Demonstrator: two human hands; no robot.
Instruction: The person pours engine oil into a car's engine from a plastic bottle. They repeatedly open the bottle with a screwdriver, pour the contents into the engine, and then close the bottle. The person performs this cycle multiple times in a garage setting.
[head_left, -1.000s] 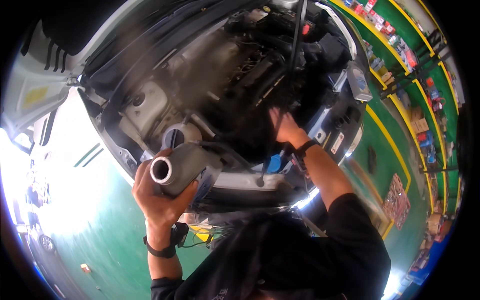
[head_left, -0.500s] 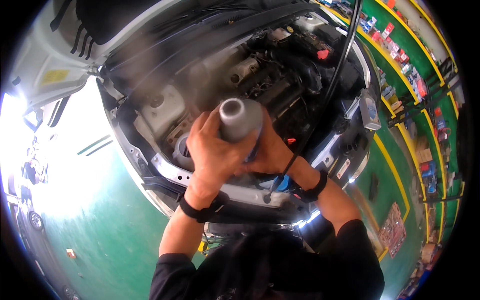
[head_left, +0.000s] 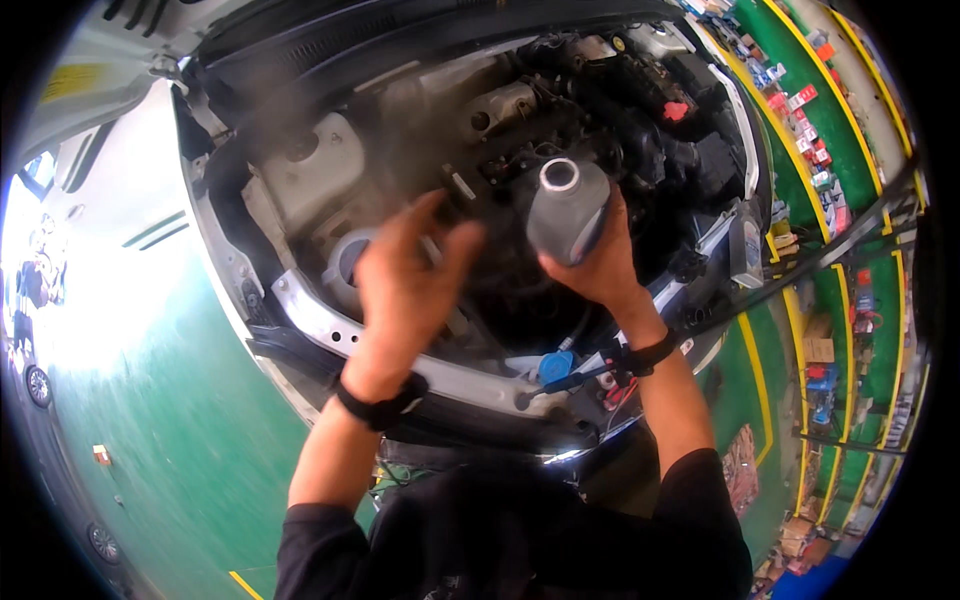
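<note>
My right hand grips a grey plastic bottle around its lower side, above the engine bay. The bottle's round neck is uncapped and faces up toward me. Left of it, my left hand is raised with finger and thumb apart, slightly blurred. A pale spot shows between them; I cannot make out whether it is a thing or the background. Beside that hand, partly hidden by it, is a pale round funnel-like piece. Beneath both hands lies the engine.
A white car's front crossmember runs before me, with a blue cap on it. A black rod slants across the right. A grey container stands at the right front corner. Shelves hold boxes. The raised hood is upper left.
My left hand has come off the bottle and moved left, its fingers spreading. The right hand has carried the bottle to the right. The view has shifted, and the rod now lies lower.
</note>
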